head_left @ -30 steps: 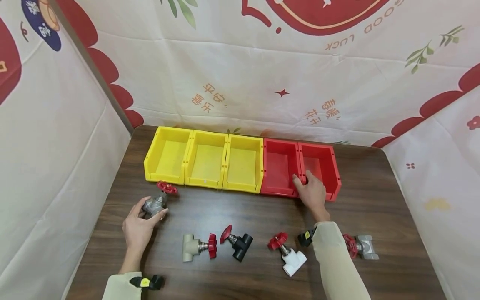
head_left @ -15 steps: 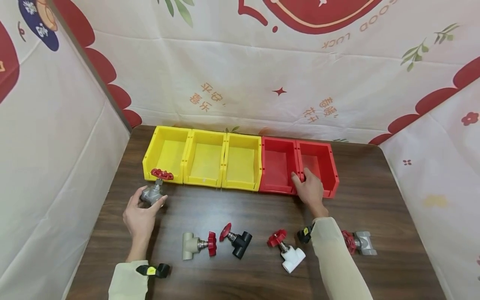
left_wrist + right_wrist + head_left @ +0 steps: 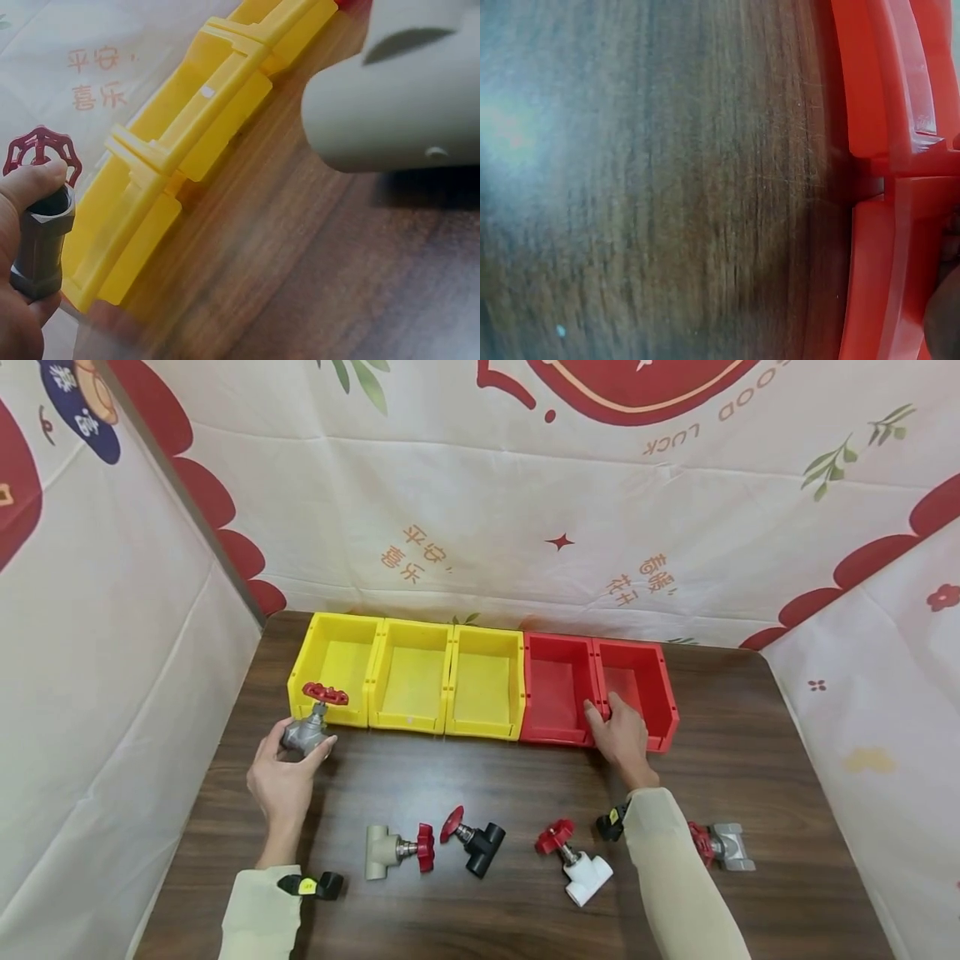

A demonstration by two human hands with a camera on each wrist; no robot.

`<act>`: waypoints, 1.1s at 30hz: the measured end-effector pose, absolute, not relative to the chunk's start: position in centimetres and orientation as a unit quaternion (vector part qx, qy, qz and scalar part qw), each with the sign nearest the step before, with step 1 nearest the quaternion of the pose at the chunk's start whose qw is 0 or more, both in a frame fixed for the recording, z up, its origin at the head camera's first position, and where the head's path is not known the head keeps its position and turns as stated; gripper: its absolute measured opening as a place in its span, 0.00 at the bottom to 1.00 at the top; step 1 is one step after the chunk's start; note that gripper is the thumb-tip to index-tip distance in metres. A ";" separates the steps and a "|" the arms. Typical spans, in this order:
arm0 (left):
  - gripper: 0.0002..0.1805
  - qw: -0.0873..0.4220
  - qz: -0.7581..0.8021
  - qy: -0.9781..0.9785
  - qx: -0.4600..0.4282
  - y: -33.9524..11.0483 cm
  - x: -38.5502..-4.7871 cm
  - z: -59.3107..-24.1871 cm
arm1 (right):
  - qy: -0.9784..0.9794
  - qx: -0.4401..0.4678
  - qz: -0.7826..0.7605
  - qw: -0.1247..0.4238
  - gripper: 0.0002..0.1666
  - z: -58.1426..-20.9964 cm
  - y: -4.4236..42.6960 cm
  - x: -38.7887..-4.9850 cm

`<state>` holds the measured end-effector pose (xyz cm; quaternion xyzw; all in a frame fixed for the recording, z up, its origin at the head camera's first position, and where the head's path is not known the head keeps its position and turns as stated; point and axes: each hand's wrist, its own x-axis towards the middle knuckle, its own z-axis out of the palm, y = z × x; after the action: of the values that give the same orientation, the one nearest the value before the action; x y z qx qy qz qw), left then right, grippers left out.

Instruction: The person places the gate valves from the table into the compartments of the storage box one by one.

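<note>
My left hand (image 3: 282, 783) grips a grey metal valve (image 3: 303, 736) by its body, with the red handwheel (image 3: 326, 694) upward. It is held at the front edge of the leftmost yellow bin (image 3: 339, 662). In the left wrist view, the thumb lies over the open end of the valve body (image 3: 39, 255). My right hand (image 3: 624, 742) pinches the adjoining walls of the left red bin (image 3: 557, 672) and the right red bin (image 3: 660, 693), thumb on one side and fingers on the other. Only a dark edge of that hand shows in the right wrist view.
Two more yellow bins (image 3: 411, 672) stand in the same row. On the wooden table lie a beige valve (image 3: 381, 852), a black valve (image 3: 483, 850), a white valve (image 3: 587, 880) and another grey metal valve (image 3: 731, 847), partly behind the right sleeve. Printed cloth (image 3: 487, 502) hangs behind and beside.
My left hand has moved the grey valve forward, from in front of the leftmost yellow bin up to its front edge. The right hand stays at the red bins.
</note>
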<state>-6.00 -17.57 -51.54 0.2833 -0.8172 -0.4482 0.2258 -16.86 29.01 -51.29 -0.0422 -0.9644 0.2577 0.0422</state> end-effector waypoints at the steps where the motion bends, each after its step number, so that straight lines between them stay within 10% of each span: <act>1: 0.38 0.227 -0.449 -0.817 0.282 -17.6 -6.1 -51.5 | -0.965 -0.039 0.257 0.043 0.20 -51.3 29.1 -16.9; 33: 0.35 0.281 -0.416 -0.819 0.276 -15.6 -11.3 -50.3 | -0.965 -0.040 0.253 0.049 0.19 -51.3 29.1 -17.3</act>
<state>-11.27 -15.59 -50.32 0.2765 -0.8195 -0.4157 0.2814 -17.26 29.13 -51.26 -0.0401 -0.9654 0.2531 0.0494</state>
